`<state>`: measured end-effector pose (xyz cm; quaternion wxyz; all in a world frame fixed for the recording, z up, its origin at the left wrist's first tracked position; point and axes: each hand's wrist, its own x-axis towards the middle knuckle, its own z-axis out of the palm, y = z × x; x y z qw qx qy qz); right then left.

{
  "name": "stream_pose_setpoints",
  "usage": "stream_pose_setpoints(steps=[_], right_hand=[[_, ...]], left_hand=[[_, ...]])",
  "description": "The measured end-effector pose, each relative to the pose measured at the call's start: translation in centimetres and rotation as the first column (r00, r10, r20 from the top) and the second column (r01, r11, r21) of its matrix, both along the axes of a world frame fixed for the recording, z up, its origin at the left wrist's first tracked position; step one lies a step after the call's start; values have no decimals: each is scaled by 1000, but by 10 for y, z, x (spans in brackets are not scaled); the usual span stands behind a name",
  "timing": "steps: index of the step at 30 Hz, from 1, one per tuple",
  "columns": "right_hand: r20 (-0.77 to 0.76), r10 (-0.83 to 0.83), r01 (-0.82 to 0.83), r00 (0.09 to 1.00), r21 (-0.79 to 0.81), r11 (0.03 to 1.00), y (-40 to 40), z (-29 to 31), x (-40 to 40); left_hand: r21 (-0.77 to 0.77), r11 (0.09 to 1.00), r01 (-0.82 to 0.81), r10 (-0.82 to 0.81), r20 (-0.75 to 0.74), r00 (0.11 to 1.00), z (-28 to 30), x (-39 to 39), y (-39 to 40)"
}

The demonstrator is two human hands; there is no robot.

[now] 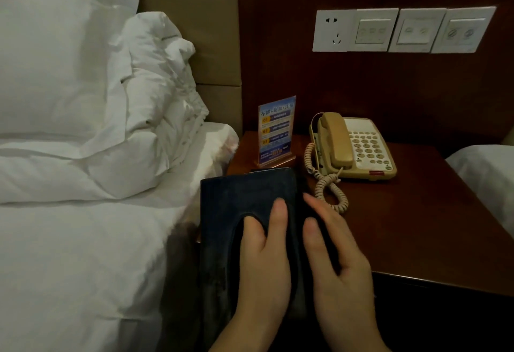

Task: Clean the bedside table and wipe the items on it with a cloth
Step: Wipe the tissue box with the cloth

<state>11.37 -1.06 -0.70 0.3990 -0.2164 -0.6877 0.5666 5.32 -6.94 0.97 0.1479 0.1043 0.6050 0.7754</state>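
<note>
One head-worn camera looks forward and down, close over the bedside table (417, 226) beside the bed (83, 240).

On the blue sign card (276, 129) standing upright on the counter (417, 212), you can read yellow tags "01", "02" and "03" down its left side. Its Chinese headline and smaller lines are too blurred for you to read.

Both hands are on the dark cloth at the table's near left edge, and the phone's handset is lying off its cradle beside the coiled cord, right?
Not quite. In the head view the handset sits on the phone in its cradle, not off it. The rest holds: the left hand and right hand are on the dark cloth at the table's near left edge, coiled cord beside.
</note>
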Motion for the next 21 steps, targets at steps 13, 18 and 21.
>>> stream_pose_setpoints(steps=[13,18,21], right_hand=[[4,-42,42,999,39,998,12,-1,-4],[-7,-34,34,999,78,996,25,6,-1],[-26,-71,69,997,-69,995,49,3,-8]], left_hand=[[0,997,80,-80,48,996,-2,4,2],[-15,988,152,-152,-2,988,-6,5,3],[-76,966,246,-251,-53,967,-9,13,5]])
